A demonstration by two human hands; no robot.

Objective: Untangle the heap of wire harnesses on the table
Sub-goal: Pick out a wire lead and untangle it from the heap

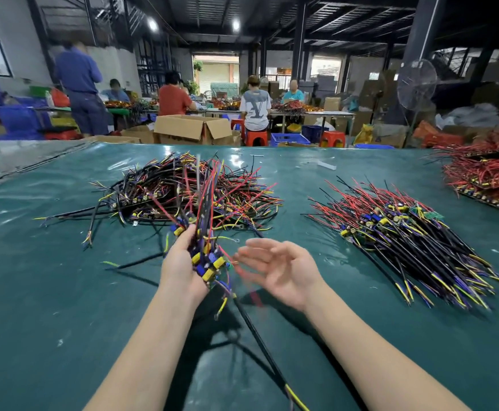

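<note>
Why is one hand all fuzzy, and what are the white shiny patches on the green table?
In the head view, the right hand is smeared, likely motion blur, while the left hand gripping a harness bundle looks sharper; also in the head view, the shiny patches on the table are likely glare from the ceiling lamps.
</note>
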